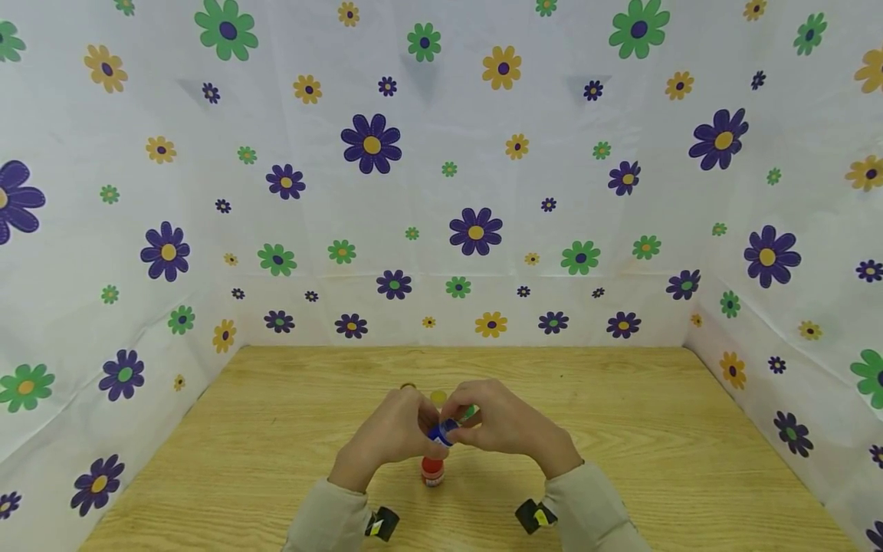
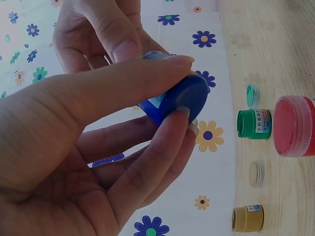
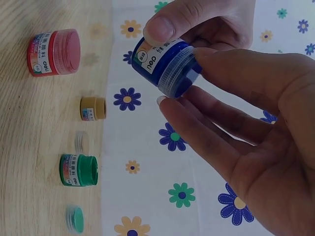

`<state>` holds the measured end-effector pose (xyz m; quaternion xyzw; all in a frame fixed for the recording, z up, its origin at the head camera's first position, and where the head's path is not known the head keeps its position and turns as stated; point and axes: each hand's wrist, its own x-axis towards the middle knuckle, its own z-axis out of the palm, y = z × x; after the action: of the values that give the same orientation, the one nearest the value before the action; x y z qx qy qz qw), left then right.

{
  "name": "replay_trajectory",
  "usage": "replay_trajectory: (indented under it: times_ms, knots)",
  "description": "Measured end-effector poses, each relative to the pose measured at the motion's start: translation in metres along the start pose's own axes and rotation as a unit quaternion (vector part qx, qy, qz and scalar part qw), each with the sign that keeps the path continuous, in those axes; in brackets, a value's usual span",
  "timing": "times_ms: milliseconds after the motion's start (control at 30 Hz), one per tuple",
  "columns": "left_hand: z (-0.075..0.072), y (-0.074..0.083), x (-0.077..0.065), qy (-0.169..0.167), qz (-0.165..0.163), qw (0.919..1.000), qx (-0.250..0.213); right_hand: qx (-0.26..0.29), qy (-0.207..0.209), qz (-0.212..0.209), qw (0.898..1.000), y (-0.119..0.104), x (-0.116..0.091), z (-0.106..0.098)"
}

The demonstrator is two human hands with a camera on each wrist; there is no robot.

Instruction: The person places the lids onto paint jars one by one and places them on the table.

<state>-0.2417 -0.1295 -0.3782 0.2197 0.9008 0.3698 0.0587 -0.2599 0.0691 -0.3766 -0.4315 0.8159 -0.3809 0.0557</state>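
Observation:
My left hand (image 1: 395, 431) holds the body of a small blue paint jar (image 3: 153, 61), its thumb over the label. At the jar's other end, the thumb and fingers of my right hand (image 1: 502, 420) pinch the clear ridged lid (image 3: 173, 73), which sits on the jar. The jar is tilted and raised above the wooden table (image 1: 276, 429), its blue base (image 2: 189, 98) facing the left wrist camera. Just below the hands in the head view, a red paint jar (image 1: 432, 471) stands upright with its lid on.
A green jar (image 2: 254, 124) and an ochre jar (image 2: 248, 219) stand uncapped on the table beyond the hands. Near them lie a green lid (image 3: 75, 219) and an ochre lid (image 3: 81, 141). White flowered cloth (image 1: 428, 192) walls the table at back and sides.

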Motion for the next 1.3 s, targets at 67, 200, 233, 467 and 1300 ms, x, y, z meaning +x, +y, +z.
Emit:
replay_trajectory:
  times_ms: [67, 200, 233, 467, 1300]
  knots:
    - [0.0, 0.0002, 0.0002, 0.0, 0.0, 1.0, -0.001, -0.005, 0.003, 0.003, 1.0, 0.0003, 0.0002, 0.0]
    - [0.0003, 0.0003, 0.0002, 0.0, -0.001, 1.0, -0.003, -0.007, 0.005, 0.01, 1.0, 0.0009, 0.0004, 0.0004]
    - [0.0004, 0.0003, 0.0001, 0.0, -0.001, 1.0, -0.003, -0.006, 0.004, 0.012, 1.0, 0.001, 0.0004, 0.0005]
    - [-0.0001, -0.0002, -0.0002, -0.002, -0.001, 1.0, -0.009, -0.018, 0.008, 0.01, 1.0, 0.0, 0.0, -0.0014]
    - [-0.0003, 0.0014, -0.0011, 0.001, 0.004, 1.0, -0.006, -0.001, -0.002, 0.014, 1.0, 0.0013, 0.0007, 0.0002]
